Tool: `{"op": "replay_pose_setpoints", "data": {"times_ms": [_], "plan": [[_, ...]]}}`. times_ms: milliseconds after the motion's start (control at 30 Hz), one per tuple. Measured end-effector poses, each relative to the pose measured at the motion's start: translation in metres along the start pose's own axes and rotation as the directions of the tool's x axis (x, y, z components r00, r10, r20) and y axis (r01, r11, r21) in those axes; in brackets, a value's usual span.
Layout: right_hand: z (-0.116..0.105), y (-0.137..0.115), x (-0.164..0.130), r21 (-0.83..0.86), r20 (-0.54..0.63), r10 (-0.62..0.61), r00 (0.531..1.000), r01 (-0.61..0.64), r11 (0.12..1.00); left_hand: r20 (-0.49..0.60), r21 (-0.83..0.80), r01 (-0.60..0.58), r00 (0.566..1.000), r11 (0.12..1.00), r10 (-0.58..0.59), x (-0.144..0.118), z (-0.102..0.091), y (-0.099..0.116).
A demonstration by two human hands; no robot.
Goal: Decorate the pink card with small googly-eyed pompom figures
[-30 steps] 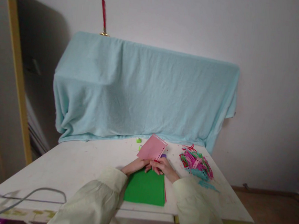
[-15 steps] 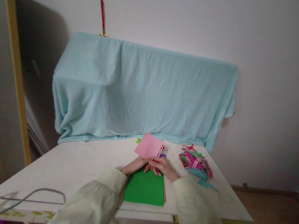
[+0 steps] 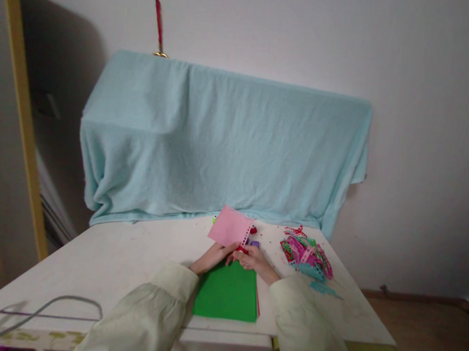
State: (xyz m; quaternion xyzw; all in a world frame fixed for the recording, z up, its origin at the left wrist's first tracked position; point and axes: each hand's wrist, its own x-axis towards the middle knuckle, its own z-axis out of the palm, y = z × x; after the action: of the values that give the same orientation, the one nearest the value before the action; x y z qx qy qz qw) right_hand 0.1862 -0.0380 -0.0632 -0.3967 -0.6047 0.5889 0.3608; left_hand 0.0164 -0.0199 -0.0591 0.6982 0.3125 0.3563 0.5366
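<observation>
My left hand (image 3: 213,257) holds the lower edge of a pink paper sheet (image 3: 229,227), which stands tilted above the table. Its right edge shows a row of punched holes. My right hand (image 3: 254,261) grips a small red tool (image 3: 243,249) at that punched edge; the tool is mostly hidden by my fingers. Both hands hover over a stack of paper with a green sheet (image 3: 227,293) on top, lying at the front of the white table (image 3: 122,258).
A heap of punched pink, green and blue paper strips (image 3: 306,254) lies at the right. A light blue cloth (image 3: 221,142) covers a large block at the back. A small purple piece (image 3: 255,243) sits behind my right hand. A grey cable (image 3: 54,304) loops at front left.
The pink sheet has turned and shifted a little to the left, so less of its width shows. The hands have stayed almost in place over the green sheet.
</observation>
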Motion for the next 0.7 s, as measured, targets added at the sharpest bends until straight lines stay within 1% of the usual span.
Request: {"op": "replay_pose_setpoints", "data": {"times_ms": [267, 400, 500, 600, 700], "plan": [[-0.0004, 0.0012, -0.0001, 0.034, 0.033, -0.028, 0.999, 0.027, 0.999, -0.072, 0.054, -0.005, 0.997, 0.999, 0.009, -0.0035, 0.0004, 0.0037], [0.0003, 0.0004, -0.0003, 0.033, 0.018, -0.028, 0.999, 0.028, 0.999, -0.108, 0.055, -0.008, 0.994, 0.998, 0.014, -0.0039, 0.0011, 0.0032], [0.0004, 0.0001, -0.0003, 0.030, 0.000, -0.033, 0.999, 0.033, 0.999, -0.124, 0.077, -0.011, 0.992, 0.997, 0.020, -0.0043, 0.0014, 0.0045], [0.0004, -0.0001, -0.0005, 0.044, -0.022, -0.051, 0.998, 0.052, 0.998, -0.132, 0.109, -0.038, 0.990, 0.993, 0.052, -0.0047, 0.0007, 0.0060], [0.0003, 0.0001, -0.0003, 0.058, -0.015, -0.061, 0.998, 0.061, 0.996, -0.123, 0.171, -0.032, 0.991, 0.985, 0.054, -0.0051, -0.0002, 0.0066]]}}
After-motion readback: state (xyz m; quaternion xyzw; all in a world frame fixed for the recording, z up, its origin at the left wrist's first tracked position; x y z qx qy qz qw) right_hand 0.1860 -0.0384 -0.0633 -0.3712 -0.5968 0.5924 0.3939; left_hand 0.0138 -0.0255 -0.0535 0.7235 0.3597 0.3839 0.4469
